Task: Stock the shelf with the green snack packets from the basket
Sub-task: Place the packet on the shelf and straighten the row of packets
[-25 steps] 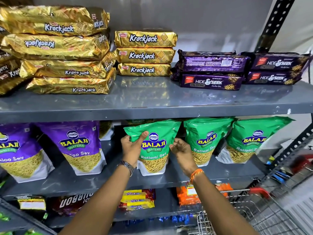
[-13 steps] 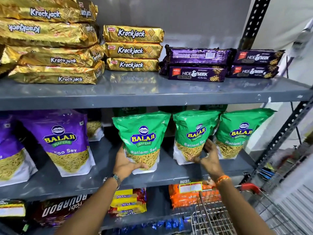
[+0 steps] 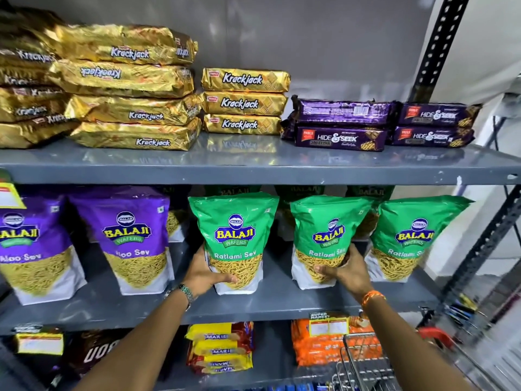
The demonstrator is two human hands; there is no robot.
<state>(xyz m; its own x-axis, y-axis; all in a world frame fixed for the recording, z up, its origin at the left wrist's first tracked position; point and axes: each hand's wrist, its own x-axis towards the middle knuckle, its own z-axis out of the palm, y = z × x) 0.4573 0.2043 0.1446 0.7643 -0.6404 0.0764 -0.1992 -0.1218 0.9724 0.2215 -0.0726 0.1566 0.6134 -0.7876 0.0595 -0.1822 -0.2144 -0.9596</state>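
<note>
— Standing upright near the middle shelf point(image 3: 282, 301) front edge, three green Ratlami Sev packets?
— Yes; left hand point(image 3: 204, 275) grips the first packet point(image 3: 234, 230), right hand point(image 3: 348, 270) clasps the second packet point(image 3: 324, 232); narrow gaps between.

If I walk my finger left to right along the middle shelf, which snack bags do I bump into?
Purple bag at the edge → second purple bag → green bag in the left hand → green bag in the right hand → last green bag.
</note>
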